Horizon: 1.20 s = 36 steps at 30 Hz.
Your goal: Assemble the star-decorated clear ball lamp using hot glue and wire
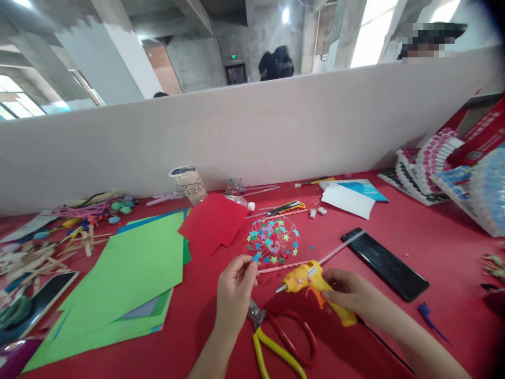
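Observation:
Thumb and forefinger of my left hand point(239, 281) are pinched together at the lower left rim of a clear plastic dome point(275, 243) dotted with colourful stars. A blue star point(256, 258) shows right at the fingertips; whether it is held or stuck to the dome is unclear. From the same fingers a red-and-white striped straw point(278, 267) runs right, passing behind the glue gun. My right hand point(347, 295) is wrapped round the yellow hot glue gun point(305, 279), its nozzle pointing left towards my left hand. A clear glue stick point(341, 246) sticks out of its back.
Red-and-yellow-handled pliers point(276, 337) lie below my hands. A black phone point(389, 266) is at the right. Green paper sheets point(134, 273) and red paper point(216, 218) spread leftwards. A utility knife point(286, 207) and a paper cup point(188, 184) sit near the white partition point(236, 131).

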Motion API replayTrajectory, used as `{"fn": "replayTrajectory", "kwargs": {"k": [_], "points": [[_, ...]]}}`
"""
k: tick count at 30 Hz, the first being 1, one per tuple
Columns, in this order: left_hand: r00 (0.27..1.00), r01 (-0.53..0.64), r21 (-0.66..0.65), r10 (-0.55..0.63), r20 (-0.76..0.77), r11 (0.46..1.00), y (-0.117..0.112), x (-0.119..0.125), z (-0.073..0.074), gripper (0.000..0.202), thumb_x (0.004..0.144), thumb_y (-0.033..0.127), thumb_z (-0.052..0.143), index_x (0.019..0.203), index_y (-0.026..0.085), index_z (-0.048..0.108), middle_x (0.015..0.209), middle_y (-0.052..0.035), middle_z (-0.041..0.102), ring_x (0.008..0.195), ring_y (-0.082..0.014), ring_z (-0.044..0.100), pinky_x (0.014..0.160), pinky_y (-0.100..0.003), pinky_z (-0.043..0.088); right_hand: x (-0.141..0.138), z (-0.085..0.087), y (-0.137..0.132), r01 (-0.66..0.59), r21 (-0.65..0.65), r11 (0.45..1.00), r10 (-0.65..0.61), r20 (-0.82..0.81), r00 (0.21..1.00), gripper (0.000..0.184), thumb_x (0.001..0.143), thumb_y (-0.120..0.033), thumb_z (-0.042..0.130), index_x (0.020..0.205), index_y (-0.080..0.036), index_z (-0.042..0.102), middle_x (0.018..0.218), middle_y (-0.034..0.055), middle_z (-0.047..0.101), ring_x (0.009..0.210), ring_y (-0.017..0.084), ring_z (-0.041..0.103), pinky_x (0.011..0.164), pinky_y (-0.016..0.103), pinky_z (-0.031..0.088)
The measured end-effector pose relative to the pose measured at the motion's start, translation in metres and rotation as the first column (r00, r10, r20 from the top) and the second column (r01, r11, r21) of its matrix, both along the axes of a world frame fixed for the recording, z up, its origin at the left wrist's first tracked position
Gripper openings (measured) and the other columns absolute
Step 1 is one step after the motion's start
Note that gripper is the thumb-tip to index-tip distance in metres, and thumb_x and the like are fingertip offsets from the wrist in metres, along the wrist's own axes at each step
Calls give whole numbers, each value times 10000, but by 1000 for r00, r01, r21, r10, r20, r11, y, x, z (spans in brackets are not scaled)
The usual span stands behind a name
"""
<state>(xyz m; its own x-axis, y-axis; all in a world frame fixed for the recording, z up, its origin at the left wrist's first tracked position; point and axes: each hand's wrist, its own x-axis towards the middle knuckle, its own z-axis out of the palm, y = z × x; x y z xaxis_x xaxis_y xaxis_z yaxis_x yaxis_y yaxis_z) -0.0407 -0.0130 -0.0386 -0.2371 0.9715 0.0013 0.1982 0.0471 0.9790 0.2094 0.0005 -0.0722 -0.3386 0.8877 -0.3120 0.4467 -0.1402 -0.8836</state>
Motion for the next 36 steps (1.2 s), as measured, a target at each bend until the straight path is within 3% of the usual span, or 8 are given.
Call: {"fn": "replayTrajectory", "kwargs": {"k": [3,7,11,15,18,21,25,36], "points": [[1000,14,-13,-14,3,1000,-1,4,-1,177,801,354,569,734,190,569,598,28,546,541,-120,498,535,-222,410,9,14,-3,24,-85,996,-41,-197,979,417,692,-506,623,933,-167,600,842,42,654,720,169,603,633,259,454],[997,82,-38,-81,21,996,-5,14,-5,197,804,358,567,707,187,578,597,23,550,535,-120,504,526,-225,415,8,23,-8,75,-165,984,-124,-312,942,316,696,-446,657,813,-159,598,670,33,636,626,146,579,598,247,427],[991,130,-54,-129,36,990,-8,21,-11,173,810,327,558,713,188,593,602,22,561,528,-112,500,524,-221,411,-3,23,-13,44,-181,982,-114,-396,911,345,715,-478,620,783,-140,619,613,38,633,473,113,536,501,239,379],[988,151,-70,-149,40,986,-8,23,-15,160,814,320,553,736,190,604,608,20,575,527,-111,503,522,-222,409,-11,14,-18,71,-161,984,-127,-369,921,377,736,-510,633,806,-139,643,706,49,652,469,88,499,465,224,345],[989,149,-81,-148,23,985,-9,23,-18,162,822,328,550,754,193,608,615,23,572,525,-109,497,525,-223,407,-14,5,-23,112,-93,989,-137,-331,933,392,764,-540,610,829,-158,663,775,73,671,649,163,589,606,280,457],[990,140,-78,-141,-5,987,-9,22,-20,177,833,336,540,734,198,592,625,22,567,540,-110,494,535,-226,402,-18,2,-28,156,2,988,-148,-316,937,360,760,-545,611,823,-195,665,803,64,665,760,205,601,713,319,488],[989,135,-71,-138,-45,988,-7,21,-22,184,838,335,531,731,199,595,628,19,565,548,-115,485,543,-233,393,-24,7,-30,177,87,980,-144,-293,945,302,756,-520,620,737,-219,644,670,24,607,625,171,548,581,268,473],[987,120,-62,-126,-104,991,-8,22,-23,167,828,302,521,740,191,608,657,7,596,564,-121,507,565,-233,407,-28,21,-30,173,172,970,-133,-224,965,260,778,-443,608,669,-209,633,552,-10,551,526,138,511,445,206,417]]}}
